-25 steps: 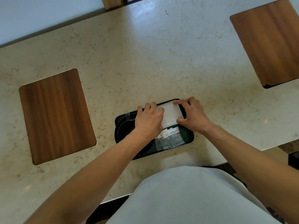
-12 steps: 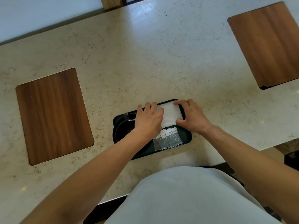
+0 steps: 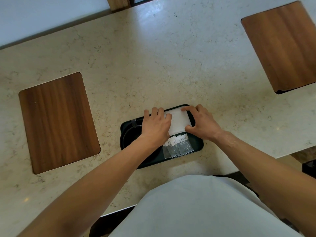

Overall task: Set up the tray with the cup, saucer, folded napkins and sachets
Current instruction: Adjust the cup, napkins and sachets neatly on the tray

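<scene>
Since the earlier frames almost nothing had moved: both hands stayed on the white folded napkin [image 3: 177,123], and only the view had drifted slightly, so the wooden panels sat a little differently in the frame.

The dark tray [image 3: 196,147] lay just below the centre of the frame on the pale marble desk [image 3: 153,65]. The napkin occupied the tray's upper right part. The left hand [image 3: 156,125] rested on the napkin's left edge with its fingers fairly straight and relaxed, pressing down rather than clasping. The right hand [image 3: 202,124] held the napkin's right side, its index finger laid along the top edge and its thumb curled in at the lower right corner, pinching it. Just below the napkin, several grey sachets [image 3: 179,146] lay fanned and overlapping in the tray. The dark saucer [image 3: 130,139] sat in the tray's left half, largely hidden by the left forearm; the cup could not be made out clearly.

One wooden panel [image 3: 58,122] was inset at the left of the frame, another [image 3: 283,47] at the upper right.
</scene>
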The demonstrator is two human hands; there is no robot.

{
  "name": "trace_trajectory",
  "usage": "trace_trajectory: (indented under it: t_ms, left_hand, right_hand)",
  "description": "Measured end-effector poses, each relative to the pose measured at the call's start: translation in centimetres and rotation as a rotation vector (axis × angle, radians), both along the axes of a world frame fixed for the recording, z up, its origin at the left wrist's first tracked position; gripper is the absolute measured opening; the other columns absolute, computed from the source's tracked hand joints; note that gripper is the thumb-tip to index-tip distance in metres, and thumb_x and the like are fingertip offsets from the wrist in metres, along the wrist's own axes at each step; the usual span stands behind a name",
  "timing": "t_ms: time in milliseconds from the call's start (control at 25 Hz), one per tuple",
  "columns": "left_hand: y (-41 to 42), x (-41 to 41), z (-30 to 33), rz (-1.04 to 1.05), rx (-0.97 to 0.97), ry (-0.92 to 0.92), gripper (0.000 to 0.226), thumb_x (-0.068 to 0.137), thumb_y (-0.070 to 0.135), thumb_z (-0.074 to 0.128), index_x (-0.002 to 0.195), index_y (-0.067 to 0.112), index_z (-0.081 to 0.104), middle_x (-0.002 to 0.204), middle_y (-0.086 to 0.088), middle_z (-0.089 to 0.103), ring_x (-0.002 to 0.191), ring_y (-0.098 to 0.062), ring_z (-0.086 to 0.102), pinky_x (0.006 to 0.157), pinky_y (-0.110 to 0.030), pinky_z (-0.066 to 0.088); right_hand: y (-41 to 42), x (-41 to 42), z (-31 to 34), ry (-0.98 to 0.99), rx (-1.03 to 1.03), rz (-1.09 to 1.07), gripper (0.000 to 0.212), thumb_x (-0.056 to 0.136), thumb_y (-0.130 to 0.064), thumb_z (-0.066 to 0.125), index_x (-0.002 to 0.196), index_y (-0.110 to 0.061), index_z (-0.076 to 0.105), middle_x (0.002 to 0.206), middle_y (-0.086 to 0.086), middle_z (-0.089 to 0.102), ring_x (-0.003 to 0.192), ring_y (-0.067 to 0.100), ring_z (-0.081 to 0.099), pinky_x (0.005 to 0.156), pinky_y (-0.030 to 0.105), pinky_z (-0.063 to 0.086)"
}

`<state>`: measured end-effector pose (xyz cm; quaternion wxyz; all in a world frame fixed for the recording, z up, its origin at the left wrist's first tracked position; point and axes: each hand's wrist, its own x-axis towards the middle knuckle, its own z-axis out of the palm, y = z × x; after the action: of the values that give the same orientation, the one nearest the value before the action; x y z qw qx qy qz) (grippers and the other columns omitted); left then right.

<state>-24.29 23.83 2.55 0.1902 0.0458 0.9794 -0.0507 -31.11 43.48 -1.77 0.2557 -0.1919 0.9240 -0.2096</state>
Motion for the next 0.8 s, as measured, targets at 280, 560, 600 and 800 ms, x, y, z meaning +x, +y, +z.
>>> trace_trajectory:
  t_ms: [280, 560, 600, 800]
  left_hand:
    - [0.1, -0.1, 0.0, 0.019, 0.009, -0.002, 0.050, 0.076, 0.037, 0.073, 0.117, 0.015, 0.056, 0.120, -0.012, 0.055, 0.112, -0.034, 0.048, 0.094, -0.053, 0.038]
    - [0.2, 0.0, 0.1, 0.012, 0.029, 0.013, 0.046, 0.078, 0.038, 0.072, 0.115, 0.016, 0.058, 0.120, -0.010, 0.055, 0.112, -0.033, 0.049, 0.095, -0.052, 0.037]
    - [0.3, 0.0, 0.3, 0.016, 0.031, 0.010, 0.045, 0.080, 0.037, 0.071, 0.116, 0.015, 0.058, 0.121, -0.010, 0.055, 0.113, -0.033, 0.049, 0.096, -0.052, 0.037]
    - [1.2, 0.9, 1.8, 0.069, 0.404, 0.223, 0.023, 0.086, 0.003, 0.063, 0.107, 0.004, 0.073, 0.104, -0.014, 0.067, 0.096, -0.033, 0.060, 0.083, -0.045, 0.048]
  right_hand:
    - [0.3, -0.3, 0.1, -0.024, -0.016, 0.005, 0.072, 0.076, -0.038, 0.072, 0.139, -0.041, 0.038, 0.113, -0.002, 0.044, 0.098, 0.018, 0.048, 0.087, 0.031, 0.046]
    - [0.5, -0.2, 0.2, -0.030, -0.024, -0.015, 0.072, 0.077, -0.037, 0.070, 0.141, -0.039, 0.038, 0.114, 0.000, 0.044, 0.098, 0.019, 0.049, 0.088, 0.034, 0.049]
    - [0.6, -0.1, 0.2, -0.034, -0.030, -0.017, 0.071, 0.078, -0.036, 0.070, 0.142, -0.039, 0.038, 0.115, 0.000, 0.043, 0.100, 0.020, 0.049, 0.089, 0.034, 0.049]
    - [1.3, 0.7, 0.5, 0.006, -0.115, -0.161, 0.059, 0.087, -0.025, 0.063, 0.143, -0.028, 0.044, 0.125, 0.002, 0.041, 0.114, 0.018, 0.044, 0.095, 0.029, 0.043]
